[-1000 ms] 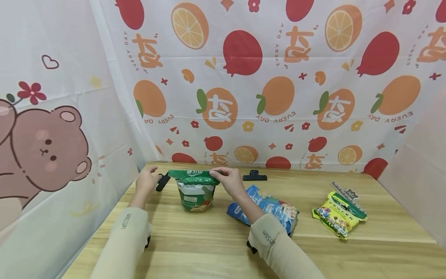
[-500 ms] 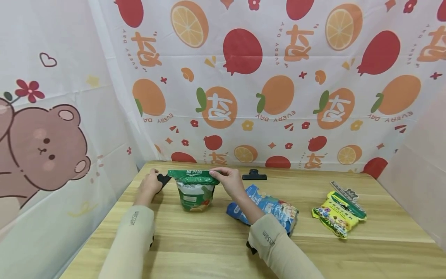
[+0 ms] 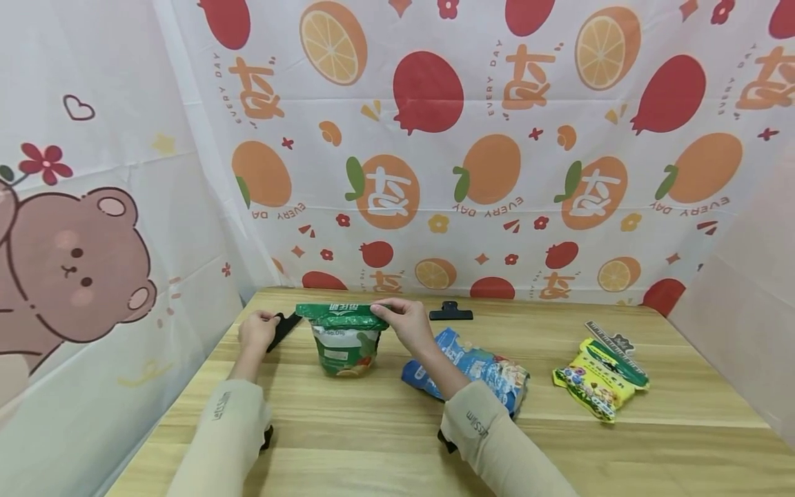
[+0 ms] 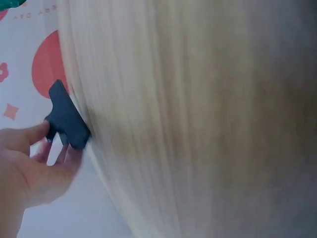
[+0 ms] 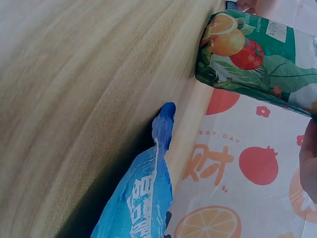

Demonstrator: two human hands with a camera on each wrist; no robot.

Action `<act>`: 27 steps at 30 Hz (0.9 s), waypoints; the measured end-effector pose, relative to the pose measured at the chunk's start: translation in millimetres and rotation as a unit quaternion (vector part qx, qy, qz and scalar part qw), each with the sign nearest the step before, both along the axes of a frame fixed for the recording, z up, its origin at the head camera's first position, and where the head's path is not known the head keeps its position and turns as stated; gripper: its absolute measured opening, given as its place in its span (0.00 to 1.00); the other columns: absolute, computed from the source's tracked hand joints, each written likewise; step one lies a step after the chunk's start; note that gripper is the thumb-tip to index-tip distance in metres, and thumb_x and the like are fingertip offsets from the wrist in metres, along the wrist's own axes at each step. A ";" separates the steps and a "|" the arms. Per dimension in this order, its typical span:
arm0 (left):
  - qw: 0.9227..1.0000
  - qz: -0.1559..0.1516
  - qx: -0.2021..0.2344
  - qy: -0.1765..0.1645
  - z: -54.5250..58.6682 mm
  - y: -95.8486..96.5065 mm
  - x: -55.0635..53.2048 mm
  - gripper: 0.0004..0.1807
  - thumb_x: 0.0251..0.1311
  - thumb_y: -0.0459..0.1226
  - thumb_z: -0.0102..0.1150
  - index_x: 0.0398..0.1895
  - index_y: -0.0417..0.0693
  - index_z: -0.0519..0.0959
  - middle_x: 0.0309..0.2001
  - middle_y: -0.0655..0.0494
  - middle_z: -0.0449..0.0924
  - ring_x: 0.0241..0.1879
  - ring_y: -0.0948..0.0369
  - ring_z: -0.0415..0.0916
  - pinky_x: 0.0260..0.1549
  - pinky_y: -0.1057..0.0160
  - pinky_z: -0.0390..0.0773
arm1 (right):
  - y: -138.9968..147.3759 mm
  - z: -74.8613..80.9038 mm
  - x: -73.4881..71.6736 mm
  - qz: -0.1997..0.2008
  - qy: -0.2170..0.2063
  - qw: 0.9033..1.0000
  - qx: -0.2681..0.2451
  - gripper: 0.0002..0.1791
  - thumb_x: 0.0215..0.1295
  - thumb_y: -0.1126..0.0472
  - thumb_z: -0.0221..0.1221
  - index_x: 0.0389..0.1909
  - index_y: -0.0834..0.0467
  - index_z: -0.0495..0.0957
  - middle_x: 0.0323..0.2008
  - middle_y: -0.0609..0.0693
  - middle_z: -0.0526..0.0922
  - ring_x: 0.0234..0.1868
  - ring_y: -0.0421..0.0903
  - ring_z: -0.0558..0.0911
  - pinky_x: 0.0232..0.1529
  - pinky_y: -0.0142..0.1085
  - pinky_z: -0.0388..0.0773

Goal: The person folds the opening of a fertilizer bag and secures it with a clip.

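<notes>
A green and white plastic bag point(image 3: 341, 348) with fruit and vegetable prints stands upright on the table, its top folded over. My right hand point(image 3: 406, 326) pinches the right end of that fold between thumb and fingers. To the left of the bag, my left hand point(image 3: 257, 334) grips a black clip point(image 3: 283, 331) by its handles. The left wrist view shows the clip point(image 4: 69, 119) between thumb and fingers, its long straight edge facing away from the palm. In the right wrist view the bag point(image 5: 257, 62) appears at upper right, with only part of the hand point(image 5: 308, 163) visible.
A blue bag point(image 3: 481, 373) lies partly behind my right forearm. Farther right lies a yellow and green bag point(image 3: 599, 379) beside a silver clip point(image 3: 615, 342). Another black clip point(image 3: 450, 311) rests near the table's point(image 3: 348, 442) back edge. Dark objects peek out by both sleeves.
My left hand has come down onto the black clip, taken hold of it and turned it slightly. The right hand stays on the green bag's fold.
</notes>
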State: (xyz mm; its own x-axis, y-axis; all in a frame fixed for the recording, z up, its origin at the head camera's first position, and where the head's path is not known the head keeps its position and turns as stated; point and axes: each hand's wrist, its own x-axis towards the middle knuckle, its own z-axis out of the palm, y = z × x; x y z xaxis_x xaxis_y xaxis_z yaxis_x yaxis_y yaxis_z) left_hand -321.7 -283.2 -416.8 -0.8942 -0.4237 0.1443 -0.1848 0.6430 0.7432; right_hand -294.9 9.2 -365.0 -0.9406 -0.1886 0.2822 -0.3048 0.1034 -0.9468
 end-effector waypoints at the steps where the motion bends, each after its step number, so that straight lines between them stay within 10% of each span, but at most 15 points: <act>1: 1.000 0.008 0.009 0.004 1.1 0.9 0.8 0.13 0.63 0.34 0.50 0.41 0.30 0.75 0.43 0.34 0.75 0.44 0.40 0.69 0.45 0.47 0.65 | -0.2 0.1 0.0 -0.001 -0.001 1.000 0.000 0.16 0.55 0.51 0.64 0.38 0.58 0.85 0.31 0.47 0.83 0.31 0.40 0.78 0.31 0.32 0.75; 9: 0.990 0.048 0.126 0.050 22.2 9.9 0.4 0.15 0.61 0.37 0.48 0.46 0.34 0.72 0.48 0.37 0.73 0.48 0.45 0.67 0.48 0.52 0.65 | -1.8 1.0 -0.9 -0.006 -0.006 1.000 -0.006 0.14 0.55 0.52 0.65 0.37 0.57 0.85 0.33 0.46 0.83 0.30 0.40 0.78 0.31 0.32 0.76; 15: 0.972 0.014 0.211 0.101 56.5 17.5 2.7 0.18 0.66 0.42 0.41 0.47 0.38 0.71 0.45 0.49 0.69 0.46 0.54 0.64 0.43 0.58 0.64 | -2.1 1.2 -0.2 -0.007 -0.003 1.000 0.003 0.13 0.55 0.51 0.64 0.37 0.56 0.85 0.31 0.46 0.83 0.29 0.39 0.77 0.30 0.31 0.75; 27: 0.967 -0.101 0.135 0.190 109.4 38.1 19.4 0.22 0.60 0.47 0.56 0.51 0.41 0.74 0.47 0.50 0.74 0.44 0.62 0.71 0.42 0.69 0.70 | -1.0 -0.5 0.1 0.006 -0.007 1.000 -0.010 0.14 0.56 0.52 0.64 0.38 0.57 0.85 0.32 0.47 0.83 0.32 0.40 0.78 0.32 0.32 0.75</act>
State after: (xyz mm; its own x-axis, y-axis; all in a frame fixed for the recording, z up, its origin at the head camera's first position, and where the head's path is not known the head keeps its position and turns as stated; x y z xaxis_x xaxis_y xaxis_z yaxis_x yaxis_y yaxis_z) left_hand -302.3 -245.2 -307.4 -0.8668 -0.3140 0.3875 0.2439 0.4108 0.8785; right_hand -294.8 8.3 -365.6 -0.9421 -0.1935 0.2739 -0.2935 0.0802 -0.9526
